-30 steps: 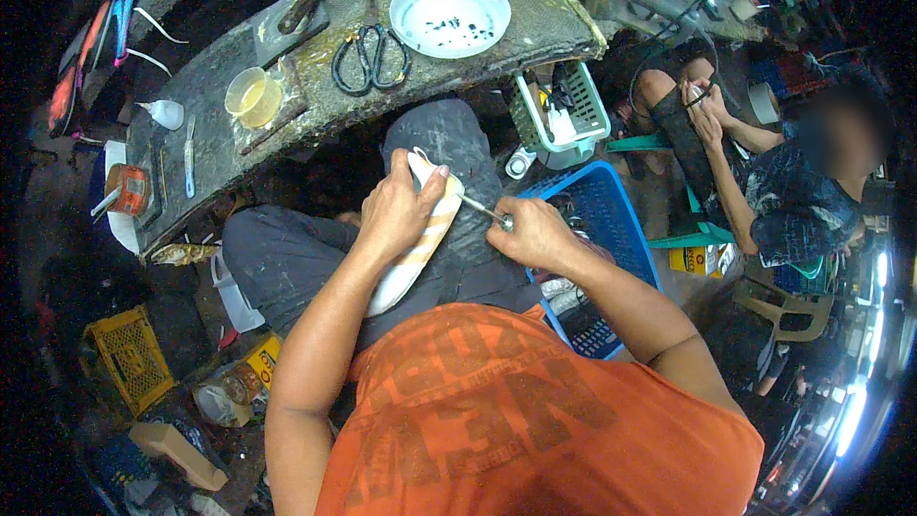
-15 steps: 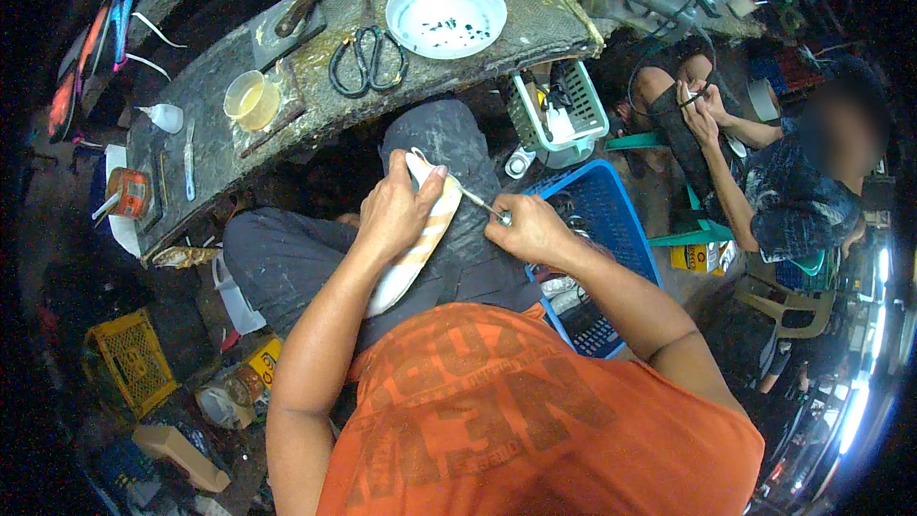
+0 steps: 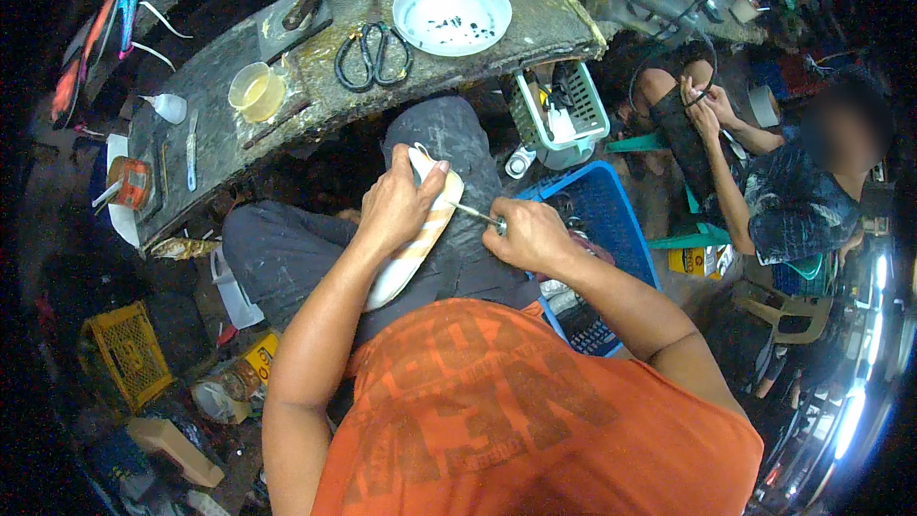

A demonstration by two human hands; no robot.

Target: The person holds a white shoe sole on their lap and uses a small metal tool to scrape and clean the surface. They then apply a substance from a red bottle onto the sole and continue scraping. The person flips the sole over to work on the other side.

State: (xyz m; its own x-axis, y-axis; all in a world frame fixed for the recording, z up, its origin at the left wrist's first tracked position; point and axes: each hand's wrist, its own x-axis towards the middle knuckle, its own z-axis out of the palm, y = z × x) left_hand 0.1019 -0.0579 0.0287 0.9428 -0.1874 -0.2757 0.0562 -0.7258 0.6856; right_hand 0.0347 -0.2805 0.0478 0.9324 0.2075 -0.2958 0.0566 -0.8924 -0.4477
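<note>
My left hand [image 3: 394,205] is closed around the upper part of a white shoe sole [image 3: 405,269] with tan stripes, held slantwise above my dark-trousered lap. In my right hand [image 3: 531,232] is an awl-like tool [image 3: 474,214] with a thin metal shaft. Its handle is mostly hidden in the fist. The shaft points left, and its tip meets the right edge of the sole; whether it goes into the sole I cannot tell.
On the worn workbench [image 3: 205,167] ahead are a white bowl [image 3: 449,38] with dark bits, black-handled scissors [image 3: 371,59] and a yellowish cup [image 3: 256,93]. A green basket [image 3: 576,119] and a blue crate [image 3: 611,229] stand right of my legs. Another person [image 3: 793,182] sits farther right.
The tool's tip has shifted a little down along the sole's edge, and its shaft lies flatter. Both hands keep their grip, nearly in place.
</note>
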